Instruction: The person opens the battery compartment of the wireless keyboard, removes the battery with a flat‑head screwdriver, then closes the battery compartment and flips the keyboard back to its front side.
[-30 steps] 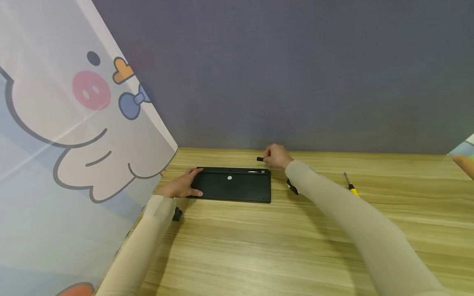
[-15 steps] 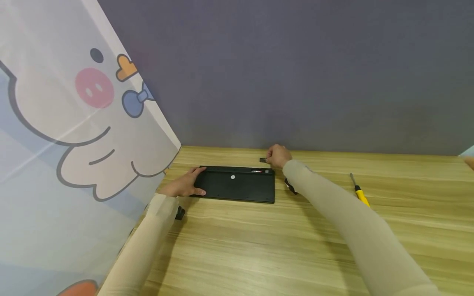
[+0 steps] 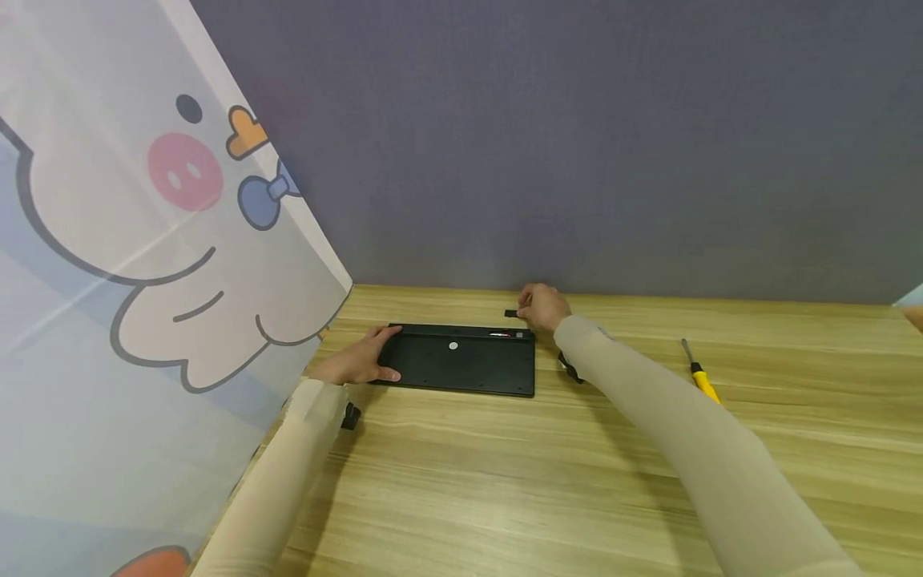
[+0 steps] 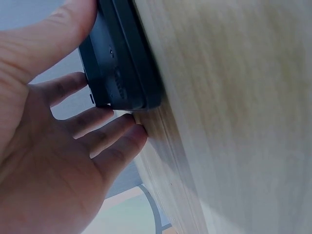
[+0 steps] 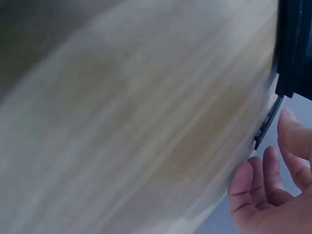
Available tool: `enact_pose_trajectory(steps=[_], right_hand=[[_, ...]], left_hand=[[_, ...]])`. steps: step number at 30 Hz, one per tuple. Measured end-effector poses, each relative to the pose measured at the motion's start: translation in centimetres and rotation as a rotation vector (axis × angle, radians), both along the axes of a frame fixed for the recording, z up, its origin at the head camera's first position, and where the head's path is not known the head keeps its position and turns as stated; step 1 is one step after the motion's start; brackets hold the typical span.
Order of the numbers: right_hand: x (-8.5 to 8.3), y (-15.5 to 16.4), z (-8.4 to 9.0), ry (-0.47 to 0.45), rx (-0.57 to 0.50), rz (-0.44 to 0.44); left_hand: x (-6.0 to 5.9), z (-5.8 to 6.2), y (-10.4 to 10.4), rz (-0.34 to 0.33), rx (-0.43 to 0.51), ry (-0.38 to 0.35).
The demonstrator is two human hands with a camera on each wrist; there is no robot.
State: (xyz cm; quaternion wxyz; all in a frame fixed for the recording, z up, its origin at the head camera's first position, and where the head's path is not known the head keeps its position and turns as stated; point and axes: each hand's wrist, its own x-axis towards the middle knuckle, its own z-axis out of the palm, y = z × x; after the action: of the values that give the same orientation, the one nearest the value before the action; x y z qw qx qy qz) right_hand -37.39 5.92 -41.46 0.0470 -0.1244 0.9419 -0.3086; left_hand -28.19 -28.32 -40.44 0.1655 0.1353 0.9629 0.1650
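A black keyboard (image 3: 461, 369) lies underside up on the table, its small battery slot (image 3: 501, 334) uncovered near the far right corner. My left hand (image 3: 355, 358) holds the keyboard's left end, thumb at the near side and fingers at the far side. The left wrist view shows its thumb over the keyboard (image 4: 122, 63) and the fingertips against the end. Just beyond the keyboard lies a small black battery cover (image 3: 511, 313). My right hand (image 3: 544, 306) is right beside the cover; in the right wrist view its thumb and loosely bent fingers stand apart near the cover (image 5: 265, 126).
A screwdriver with a yellow handle (image 3: 705, 385) lies on the wooden table (image 3: 461, 481) to the right. A grey panel (image 3: 577, 160) rises behind the table. A white cartoon-printed sheet (image 3: 130, 320) stands along the left side.
The view shifts slightly between the first two frames. The cover and the keyboard keep their places, and the left hand stays put. The right hand moves only a little beside the cover.
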Motion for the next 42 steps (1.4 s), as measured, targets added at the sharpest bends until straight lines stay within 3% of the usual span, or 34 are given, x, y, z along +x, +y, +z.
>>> enact_pose_trajectory(steps=[10, 19, 32, 37, 42], right_hand=[[0.7, 1.7, 1.1, -0.013, 0.005, 0.053], [1.5, 5.8, 2.1, -0.043, 0.019, 0.122], [4.6, 12.6, 4.5, 0.046, 0.171, 0.245], [6.0, 15.2, 4.4, 0.098, 0.19, 0.272], [8.2, 17.1, 3.8, 0.09, 0.197, 0.279]], left_hand=[[0.3, 0.2, 0.2, 0.008, 0.012, 0.002], [0.3, -0.1, 0.1, 0.011, 0.008, -0.001], [0.3, 0.1, 0.1, -0.002, -0.008, 0.009], [0.2, 0.0, 0.1, -0.008, -0.009, 0.009], [0.1, -0.1, 0.1, -0.012, -0.014, 0.006]])
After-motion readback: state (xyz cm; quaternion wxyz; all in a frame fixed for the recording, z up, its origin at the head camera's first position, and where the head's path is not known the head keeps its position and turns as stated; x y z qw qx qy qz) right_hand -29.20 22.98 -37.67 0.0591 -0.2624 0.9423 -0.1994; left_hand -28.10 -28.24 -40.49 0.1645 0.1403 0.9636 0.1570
